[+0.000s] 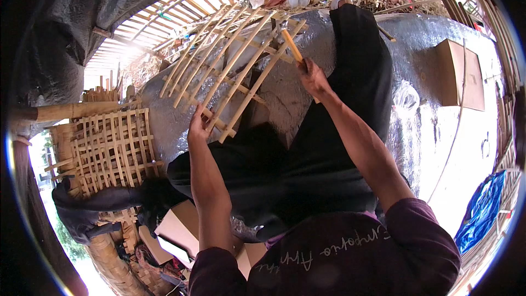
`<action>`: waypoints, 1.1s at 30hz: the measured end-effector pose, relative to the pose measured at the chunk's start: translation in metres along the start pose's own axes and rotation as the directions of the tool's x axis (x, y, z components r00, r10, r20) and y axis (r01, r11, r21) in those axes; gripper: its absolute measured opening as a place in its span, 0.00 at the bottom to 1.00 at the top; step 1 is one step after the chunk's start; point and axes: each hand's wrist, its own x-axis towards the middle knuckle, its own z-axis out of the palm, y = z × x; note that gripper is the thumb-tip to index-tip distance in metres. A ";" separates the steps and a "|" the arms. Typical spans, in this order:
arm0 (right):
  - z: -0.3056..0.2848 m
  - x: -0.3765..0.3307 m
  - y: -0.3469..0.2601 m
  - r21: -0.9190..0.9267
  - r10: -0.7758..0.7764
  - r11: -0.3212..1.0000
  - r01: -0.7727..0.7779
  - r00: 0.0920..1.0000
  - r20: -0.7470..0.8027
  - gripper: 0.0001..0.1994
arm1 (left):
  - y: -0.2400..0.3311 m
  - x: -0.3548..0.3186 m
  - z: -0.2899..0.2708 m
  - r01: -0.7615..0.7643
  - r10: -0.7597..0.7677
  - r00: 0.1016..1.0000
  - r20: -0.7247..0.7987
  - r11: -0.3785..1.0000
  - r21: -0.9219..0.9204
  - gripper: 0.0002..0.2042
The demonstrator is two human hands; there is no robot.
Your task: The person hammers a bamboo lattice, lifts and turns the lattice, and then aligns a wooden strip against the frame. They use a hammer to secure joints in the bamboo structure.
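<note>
Steady the lattice (236, 64) before the hammer (292, 46) lands

We have the lattice tilted in front of us, between the legs (356, 60) and above the silver sheet (433, 131), its slats (256, 89) running away from us. Our left hand (200, 123) is closed around its near edge, at the end of a crosspiece. Our right hand (314, 80) is wrapped around the hammer's handle, with the head beside the far right corner. We cannot tell whether the head touches the wood there.

We judge the step in hand to be working that corner with the hammer. To do it well, we should hold the near edge firmly and brace the corner from beneath, since thin slats will likely spring under a blow. Short, light taps, square to the joint, should suit better than a full swing, which could split a slat or skew the grid. We would keep our left fingers at the near edge, well apart from the head, and check the spacing between taps.
</note>
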 end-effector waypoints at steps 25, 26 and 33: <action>-0.043 -0.033 -0.012 -0.356 -0.002 0.931 0.080 0.977 0.214 0.17 | 0.012 -0.049 0.148 -0.098 0.268 0.959 0.089 0.020 0.995 0.30; -0.045 -0.035 -0.016 -0.395 0.052 0.917 0.050 0.969 0.242 0.17 | 0.016 -0.056 0.149 -0.101 0.272 0.958 0.090 0.026 0.995 0.30; -0.056 -0.058 0.010 -0.416 -0.282 0.843 0.340 0.939 0.196 0.14 | 0.008 -0.047 0.135 -0.179 0.242 0.957 0.158 0.069 0.981 0.28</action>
